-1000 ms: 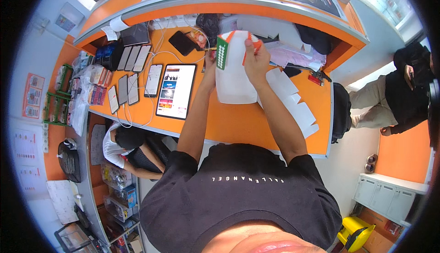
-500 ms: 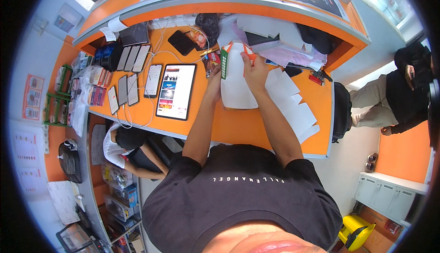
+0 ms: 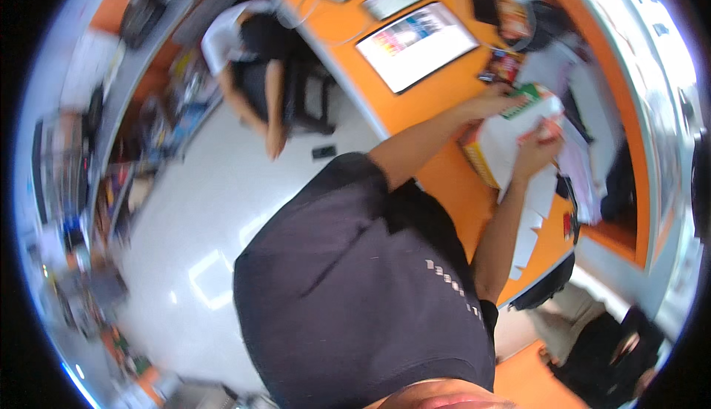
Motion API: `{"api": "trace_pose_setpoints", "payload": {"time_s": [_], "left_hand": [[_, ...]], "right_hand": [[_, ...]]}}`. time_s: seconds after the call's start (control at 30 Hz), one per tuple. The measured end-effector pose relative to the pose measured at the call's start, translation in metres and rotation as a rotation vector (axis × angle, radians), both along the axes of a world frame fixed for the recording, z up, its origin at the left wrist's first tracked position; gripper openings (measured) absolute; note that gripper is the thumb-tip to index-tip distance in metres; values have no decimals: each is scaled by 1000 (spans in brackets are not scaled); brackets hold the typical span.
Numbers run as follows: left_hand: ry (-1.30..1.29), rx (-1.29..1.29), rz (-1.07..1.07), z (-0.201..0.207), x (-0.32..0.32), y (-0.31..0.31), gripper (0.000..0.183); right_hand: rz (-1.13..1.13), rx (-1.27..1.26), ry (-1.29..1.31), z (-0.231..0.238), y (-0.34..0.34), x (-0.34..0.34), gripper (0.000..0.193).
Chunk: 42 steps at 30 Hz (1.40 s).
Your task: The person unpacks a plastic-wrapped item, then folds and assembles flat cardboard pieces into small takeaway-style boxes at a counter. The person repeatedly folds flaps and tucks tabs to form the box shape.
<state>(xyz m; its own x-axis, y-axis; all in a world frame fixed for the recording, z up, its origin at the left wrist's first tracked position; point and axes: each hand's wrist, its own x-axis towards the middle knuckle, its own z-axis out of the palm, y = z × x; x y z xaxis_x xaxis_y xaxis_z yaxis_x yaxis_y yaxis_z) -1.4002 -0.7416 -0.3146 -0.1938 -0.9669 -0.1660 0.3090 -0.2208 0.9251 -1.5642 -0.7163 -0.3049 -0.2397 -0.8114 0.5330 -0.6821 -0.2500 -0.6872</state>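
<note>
Carton [image 3: 501, 136] over worktop [image 3: 459, 194]. Grip: left hand [image 3: 498, 101], right hand [image 3: 536, 154] clamped on carton, 1 per side near upper end. Likely light, easily creased (contents hidden); hold folded edges.

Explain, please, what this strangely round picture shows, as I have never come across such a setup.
There is no machine here, only a person's bare left hand and bare right hand. A wide fisheye camera worn on the person's head looks down, so straight edges bend near the rim. On the orange tabletop lie a flat, black-framed tablet with a lit screen, a slim, dark, phone-like slab and some flat white sheets. Both hands hold a white, green and yellow carton-like box: the left at its green part, the right at its reddish part. Blur hides finer detail.
</note>
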Motion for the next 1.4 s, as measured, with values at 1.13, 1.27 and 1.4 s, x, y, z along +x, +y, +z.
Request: {"api": "trace_pose_setpoints", "payload": {"time_s": [1.13,1.27,1.4], "left_hand": [[-400,-220,321,22,-12,12,59],[-385,-248,299,22,-16,15,52],[-312,-161,200,40,-5,28,50]], "right_hand": [[185,343,-557,8,10,14,79],[168,441,-449,9,8,6,84],[142,377,-472,7,19,12,83]]}}
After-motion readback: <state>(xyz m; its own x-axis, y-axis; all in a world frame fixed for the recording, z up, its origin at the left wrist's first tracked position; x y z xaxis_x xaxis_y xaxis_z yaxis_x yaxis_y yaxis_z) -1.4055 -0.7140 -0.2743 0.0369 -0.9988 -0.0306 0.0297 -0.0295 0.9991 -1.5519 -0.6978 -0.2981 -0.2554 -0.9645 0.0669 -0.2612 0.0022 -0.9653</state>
